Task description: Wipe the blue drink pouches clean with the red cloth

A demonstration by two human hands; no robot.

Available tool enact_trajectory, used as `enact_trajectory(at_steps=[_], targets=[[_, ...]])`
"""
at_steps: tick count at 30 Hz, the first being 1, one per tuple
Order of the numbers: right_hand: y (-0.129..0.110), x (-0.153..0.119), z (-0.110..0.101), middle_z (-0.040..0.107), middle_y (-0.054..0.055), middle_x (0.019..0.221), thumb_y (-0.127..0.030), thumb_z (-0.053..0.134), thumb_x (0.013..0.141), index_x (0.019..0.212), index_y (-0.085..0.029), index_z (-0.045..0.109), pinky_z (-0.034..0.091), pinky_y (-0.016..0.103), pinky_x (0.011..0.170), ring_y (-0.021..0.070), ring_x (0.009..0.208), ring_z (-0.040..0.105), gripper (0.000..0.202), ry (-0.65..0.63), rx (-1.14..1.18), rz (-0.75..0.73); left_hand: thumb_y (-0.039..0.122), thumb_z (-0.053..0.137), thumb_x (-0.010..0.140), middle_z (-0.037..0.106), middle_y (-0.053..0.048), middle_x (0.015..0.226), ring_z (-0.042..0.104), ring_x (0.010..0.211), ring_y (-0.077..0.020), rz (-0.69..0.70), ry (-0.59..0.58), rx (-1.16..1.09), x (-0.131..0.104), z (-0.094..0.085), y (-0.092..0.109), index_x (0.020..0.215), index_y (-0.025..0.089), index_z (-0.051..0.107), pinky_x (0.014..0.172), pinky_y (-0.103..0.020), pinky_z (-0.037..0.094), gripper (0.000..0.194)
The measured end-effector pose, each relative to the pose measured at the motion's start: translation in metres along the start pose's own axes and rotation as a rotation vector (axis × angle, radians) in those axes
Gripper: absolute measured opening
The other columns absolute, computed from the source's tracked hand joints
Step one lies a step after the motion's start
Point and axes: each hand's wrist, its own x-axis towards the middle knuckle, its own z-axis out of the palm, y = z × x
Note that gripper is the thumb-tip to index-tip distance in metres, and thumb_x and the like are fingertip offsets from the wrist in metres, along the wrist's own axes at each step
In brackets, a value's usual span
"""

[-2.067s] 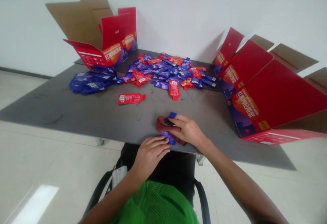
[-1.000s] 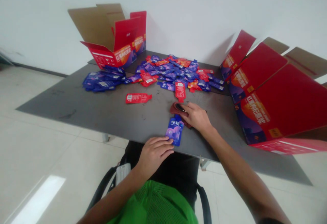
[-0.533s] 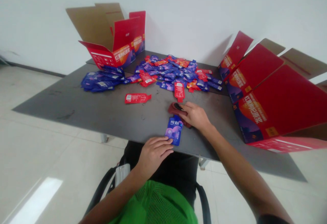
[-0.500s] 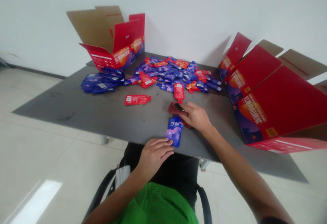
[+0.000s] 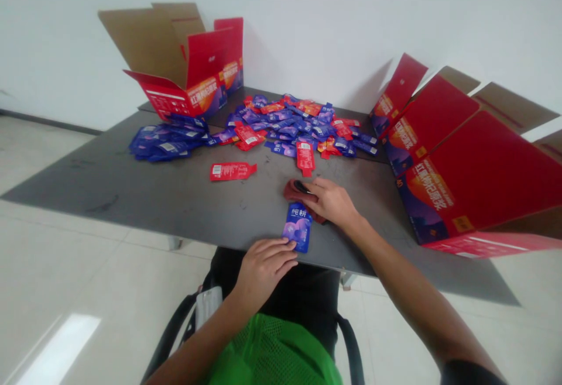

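Note:
A purple-blue pouch [image 5: 297, 230] lies flat near the table's front edge, printed side up. My left hand [image 5: 268, 262] rests with fingers stretched out, their tips on the pouch's lower left corner. A folded reddish-brown cloth [image 5: 291, 191] is gripped in my right hand [image 5: 332, 200], at the pouch's top end, where it hides the spout. A small black item [image 5: 302, 186] shows at the cloth by my right fingertips; its kind is unclear. Just beyond lies a red pouch [image 5: 305, 158], spout towards me, and another red pouch [image 5: 232, 171] lies further left.
A mixed heap of red and purple pouches [image 5: 285, 121] covers the table's back middle. Purple pouches [image 5: 164, 141] are piled at left, before an open red carton [image 5: 193, 89]. More open red cartons [image 5: 496, 168] stand along the right. A white wall [image 5: 307, 22] rises behind the grey table [image 5: 175, 198].
My right hand and the cloth have shifted slightly towards me, over the pouch's top end. My left hand stays at the pouch's lower corner. The view has shifted a little.

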Motion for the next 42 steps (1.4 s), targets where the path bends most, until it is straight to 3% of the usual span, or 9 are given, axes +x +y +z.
enact_trajectory(at_steps=[6,10,14,21,26,30,34,38,42], targets=[[-0.055,-0.039,-0.003,0.070,0.007,0.100,-0.041,0.060,0.101,0.128,-0.023,0.069,0.053,0.030,0.077,0.0195,0.090,0.067,0.034,-0.035,0.154,-0.181,0.023,0.074,0.093,0.081,0.003,0.099,0.076,0.089,-0.0195,-0.010,-0.006,0.035,-0.001,0.000,0.000,0.095,0.023,0.076,0.086,-0.039,0.057,0.003],[-0.024,-0.027,0.014,0.069,0.007,0.100,-0.041,0.064,0.098,0.128,-0.019,0.069,0.054,0.029,0.076,0.0197,0.089,0.067,0.037,0.007,0.149,-0.060,0.023,0.075,0.092,0.080,0.001,0.110,0.076,0.100,-0.0205,0.007,-0.020,0.011,0.001,-0.002,0.000,0.099,0.023,0.077,0.090,-0.039,0.057,0.007],[0.004,-0.006,0.003,0.068,0.008,0.096,-0.038,0.066,0.097,0.125,-0.019,0.071,0.053,0.029,0.072,0.0211,0.087,0.067,0.035,0.048,0.055,0.024,0.023,0.075,0.092,0.080,0.001,0.110,0.076,0.101,-0.0208,0.009,-0.001,0.003,0.002,-0.002,0.000,0.098,0.022,0.077,0.090,-0.040,0.058,0.007],[-0.046,-0.046,0.001,0.069,0.007,0.102,-0.043,0.060,0.101,0.126,-0.022,0.070,0.054,0.030,0.080,0.0194,0.092,0.067,0.034,0.016,0.241,-0.147,0.023,0.074,0.093,0.081,0.001,0.105,0.077,0.094,-0.0202,0.016,-0.004,0.024,0.001,-0.001,-0.001,0.098,0.023,0.077,0.087,-0.039,0.058,0.005],[-0.013,-0.026,0.019,0.068,0.006,0.095,-0.041,0.064,0.098,0.129,-0.020,0.069,0.053,0.028,0.075,0.0189,0.086,0.067,0.037,0.020,0.155,-0.041,0.024,0.075,0.092,0.080,0.001,0.110,0.076,0.102,-0.0214,0.019,-0.012,0.010,0.000,-0.001,-0.003,0.100,0.023,0.076,0.090,-0.040,0.057,0.007],[0.008,-0.001,0.008,0.069,0.007,0.098,-0.033,0.068,0.096,0.130,-0.019,0.069,0.052,0.029,0.077,0.0212,0.092,0.067,0.037,0.016,0.040,0.007,0.023,0.076,0.091,0.080,0.002,0.110,0.076,0.102,-0.0213,0.011,0.004,0.011,-0.001,0.000,-0.002,0.099,0.023,0.076,0.092,-0.040,0.057,0.008],[-0.022,-0.019,-0.008,0.069,0.007,0.097,-0.040,0.063,0.099,0.129,-0.019,0.069,0.052,0.029,0.075,0.0196,0.088,0.066,0.037,0.092,0.102,-0.038,0.024,0.075,0.092,0.080,0.001,0.108,0.076,0.100,-0.0211,0.018,0.005,0.014,-0.001,0.000,-0.002,0.099,0.023,0.076,0.091,-0.039,0.057,0.007],[-0.055,-0.051,-0.003,0.069,0.006,0.099,-0.040,0.060,0.101,0.128,-0.023,0.069,0.053,0.028,0.076,0.0183,0.088,0.066,0.033,-0.017,0.203,-0.139,0.025,0.074,0.093,0.081,0.002,0.100,0.076,0.088,-0.0196,0.007,-0.002,0.041,0.000,-0.001,-0.003,0.096,0.023,0.077,0.086,-0.039,0.057,0.005],[-0.039,-0.046,0.015,0.070,0.008,0.106,-0.040,0.062,0.099,0.129,-0.020,0.069,0.054,0.030,0.084,0.0198,0.095,0.067,0.036,0.026,0.240,-0.061,0.025,0.073,0.094,0.081,0.000,0.105,0.076,0.096,-0.0204,0.010,-0.008,0.017,0.000,-0.001,-0.003,0.098,0.023,0.077,0.090,-0.039,0.058,0.006]])
